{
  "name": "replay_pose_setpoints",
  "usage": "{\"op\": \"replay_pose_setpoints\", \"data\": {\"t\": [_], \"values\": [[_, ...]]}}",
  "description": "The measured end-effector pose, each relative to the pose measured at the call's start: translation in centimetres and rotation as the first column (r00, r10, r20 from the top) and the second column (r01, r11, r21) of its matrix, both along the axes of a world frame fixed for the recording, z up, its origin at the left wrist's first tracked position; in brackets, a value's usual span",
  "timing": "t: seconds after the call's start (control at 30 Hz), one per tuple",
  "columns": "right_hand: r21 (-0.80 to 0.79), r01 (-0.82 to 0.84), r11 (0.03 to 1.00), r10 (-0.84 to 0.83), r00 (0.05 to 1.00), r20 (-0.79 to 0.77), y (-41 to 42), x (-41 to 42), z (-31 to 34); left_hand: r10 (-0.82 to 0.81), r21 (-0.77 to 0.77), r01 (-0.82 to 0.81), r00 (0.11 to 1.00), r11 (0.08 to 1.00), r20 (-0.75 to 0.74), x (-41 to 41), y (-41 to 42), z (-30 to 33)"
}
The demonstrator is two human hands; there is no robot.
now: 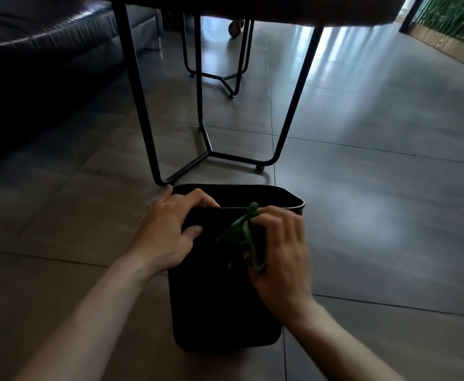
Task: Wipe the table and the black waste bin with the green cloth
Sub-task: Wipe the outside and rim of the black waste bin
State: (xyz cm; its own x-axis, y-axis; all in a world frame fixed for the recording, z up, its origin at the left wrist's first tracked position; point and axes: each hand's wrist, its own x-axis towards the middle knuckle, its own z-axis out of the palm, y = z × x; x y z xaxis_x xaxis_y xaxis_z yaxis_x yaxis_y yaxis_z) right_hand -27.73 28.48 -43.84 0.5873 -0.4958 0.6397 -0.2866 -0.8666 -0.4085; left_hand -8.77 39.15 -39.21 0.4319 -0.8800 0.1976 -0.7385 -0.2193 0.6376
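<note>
- The black waste bin (pixel 222 306) stands on the floor (pixel 376 215) in the lower middle of the frame.
- The left hand (pixel 170 232) grips the bin's near rim, fingers curled over the edge.
- The right hand (pixel 277 254) squeezes the bunched green cloth (pixel 243 235) against the bin's near side, just under the rim.
- So the bin is being wiped now; I think most of its sides are left.
- The table (pixel 294 9) is at the top of the frame. Only its underside and legs show, so I cannot tell if its top is wiped.
</note>
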Motion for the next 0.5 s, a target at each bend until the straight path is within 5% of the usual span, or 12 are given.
{"op": "replay_pose_setpoints", "data": {"t": [0.13,0.27,0.33,0.43,0.5], "values": [[-0.291,-0.111,0.950,0.021,0.955,-0.297,3.8,1.8,-5.6,-0.050,-0.030,0.049,0.999,0.998,-0.016,0.5,-0.1,-0.4],[-0.496,-0.457,0.738,0.094,0.798,-0.596,5.5,-0.1,-10.3,-0.080,-0.056,0.076,0.994,0.996,-0.069,0.8,0.1,-0.7],[-0.525,-0.498,0.690,0.079,0.773,-0.630,4.1,-1.5,-10.1,-0.083,-0.067,0.078,0.994,0.995,-0.075,0.9,0.2,-0.8],[-0.459,-0.193,0.867,0.021,0.935,-0.354,0.6,-2.5,-6.9,-0.067,-0.068,0.062,0.995,0.996,-0.080,1.1,0.2,-0.9],[-0.283,0.126,0.951,-0.178,0.970,-0.165,-2.1,-1.7,-3.7,-0.052,-0.067,0.047,0.995,0.997,-0.081,1.4,0.1,-0.9]]}}
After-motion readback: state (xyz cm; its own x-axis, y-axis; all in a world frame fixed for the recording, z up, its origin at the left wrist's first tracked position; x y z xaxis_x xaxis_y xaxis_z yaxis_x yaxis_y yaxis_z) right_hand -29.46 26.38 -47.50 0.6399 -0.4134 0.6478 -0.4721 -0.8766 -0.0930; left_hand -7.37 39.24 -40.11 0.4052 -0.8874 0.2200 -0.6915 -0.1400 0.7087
